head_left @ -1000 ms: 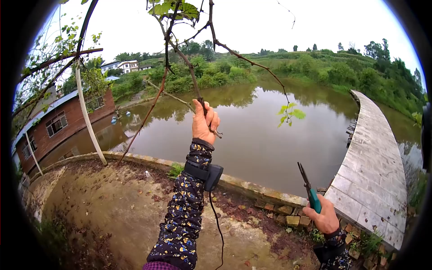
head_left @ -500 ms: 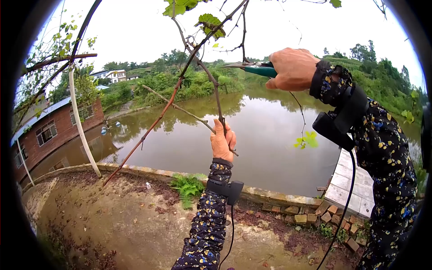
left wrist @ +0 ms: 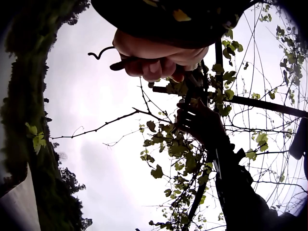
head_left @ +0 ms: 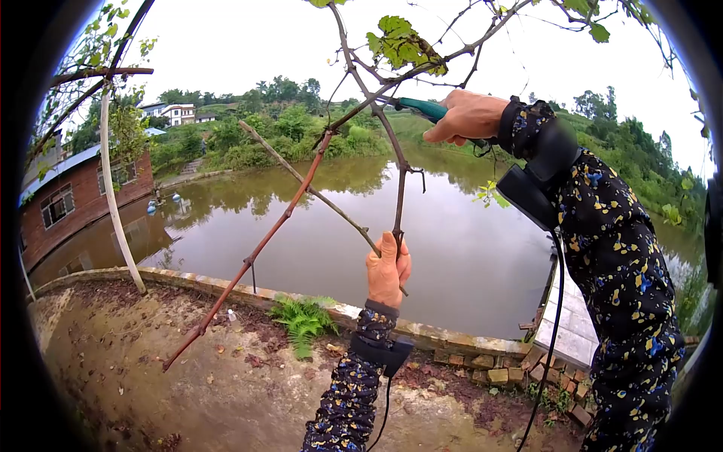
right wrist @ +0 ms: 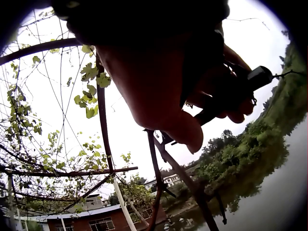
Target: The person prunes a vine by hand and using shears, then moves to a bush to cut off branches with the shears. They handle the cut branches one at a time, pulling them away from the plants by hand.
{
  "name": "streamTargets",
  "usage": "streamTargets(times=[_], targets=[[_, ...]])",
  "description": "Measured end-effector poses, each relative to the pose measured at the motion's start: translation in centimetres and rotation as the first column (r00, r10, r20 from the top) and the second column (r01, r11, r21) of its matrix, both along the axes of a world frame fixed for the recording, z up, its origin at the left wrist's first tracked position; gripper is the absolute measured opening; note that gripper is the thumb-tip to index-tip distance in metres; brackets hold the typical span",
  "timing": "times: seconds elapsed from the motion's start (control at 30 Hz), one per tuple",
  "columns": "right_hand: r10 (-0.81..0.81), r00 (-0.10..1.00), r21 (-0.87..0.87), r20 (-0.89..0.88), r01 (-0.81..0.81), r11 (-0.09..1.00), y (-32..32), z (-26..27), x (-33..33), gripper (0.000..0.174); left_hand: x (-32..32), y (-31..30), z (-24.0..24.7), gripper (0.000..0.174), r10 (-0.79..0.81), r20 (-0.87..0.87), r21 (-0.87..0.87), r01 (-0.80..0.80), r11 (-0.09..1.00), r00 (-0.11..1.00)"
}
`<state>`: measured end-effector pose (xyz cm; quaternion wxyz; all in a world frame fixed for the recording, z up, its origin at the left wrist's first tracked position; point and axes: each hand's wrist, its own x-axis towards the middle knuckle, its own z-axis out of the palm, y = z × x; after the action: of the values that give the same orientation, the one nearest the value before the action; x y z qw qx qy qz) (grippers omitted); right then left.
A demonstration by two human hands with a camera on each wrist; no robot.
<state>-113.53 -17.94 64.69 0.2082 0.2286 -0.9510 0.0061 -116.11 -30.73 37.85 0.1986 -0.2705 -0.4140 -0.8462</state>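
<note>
In the head view my left hand (head_left: pixel 388 270) grips the lower end of a brown vine stem (head_left: pixel 398 181), thumb upward. A thinner greyish cane (head_left: pixel 331 203) slants down into the same grip. Higher up, my right hand (head_left: pixel 468 117) holds green-handled pruning shears (head_left: pixel 423 108). Their blades overlap the spot where the gripped stem crosses another vine branch (head_left: pixel 429 68). From this crossing a reddish cane (head_left: pixel 282 218) hangs down to the left. The left wrist view shows the left fingers (left wrist: pixel 153 70) curled round the stem, its cut-looking end sticking out.
A pond (head_left: pixel 467 248) lies behind a low brick edge (head_left: pixel 422 331), with loose bricks (head_left: pixel 497 377) near a paved walkway (head_left: pixel 568 316). A pale post (head_left: pixel 113 196) stands left, before a brick building (head_left: pixel 68 200). A fern (head_left: pixel 301 320) grows by the edge. Cables hang from both wrists.
My right hand has risen from the lower right with the shears up to the vine crossing. My left hand still grips the stem, now lower and further right in the head view.
</note>
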Motion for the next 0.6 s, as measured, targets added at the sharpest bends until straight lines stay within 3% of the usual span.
streamTargets(times=[0.2, 0.37, 0.47, 0.57, 0.6], targets=[[0.223, 0.973, -0.026, -0.06, -0.225, 0.974, 1.1, 0.7, -2.7, 0.046, 0.0, -0.7, -0.3, 0.052, 0.008, -0.003, -0.01, -0.008, 1.0, 1.0], [0.314, 0.949, -0.006, -0.017, -0.314, 0.949, 2.7, 0.9, -4.8, 0.043, -0.4, -0.7, -0.7, 0.052, -0.019, -0.027, -0.032, 0.018, 0.999, 0.999], [0.454, 0.887, -0.124, -0.088, -0.462, 0.878, 4.0, 0.1, -6.0, 0.045, -0.2, -1.0, -0.5, 0.051, -0.017, -0.033, -0.044, 0.016, 0.999, 0.999], [0.479, 0.875, -0.142, -0.068, -0.484, 0.864, 3.9, -0.3, -5.9, 0.045, -0.1, -1.8, -0.9, 0.05, -0.022, -0.01, -0.051, 0.021, 0.998, 1.0], [0.425, 0.905, -0.08, -0.011, -0.425, 0.902, 3.7, 0.3, -6.3, 0.044, 0.0, -1.9, -0.9, 0.05, -0.026, -0.006, -0.072, 0.025, 0.997, 1.0]])
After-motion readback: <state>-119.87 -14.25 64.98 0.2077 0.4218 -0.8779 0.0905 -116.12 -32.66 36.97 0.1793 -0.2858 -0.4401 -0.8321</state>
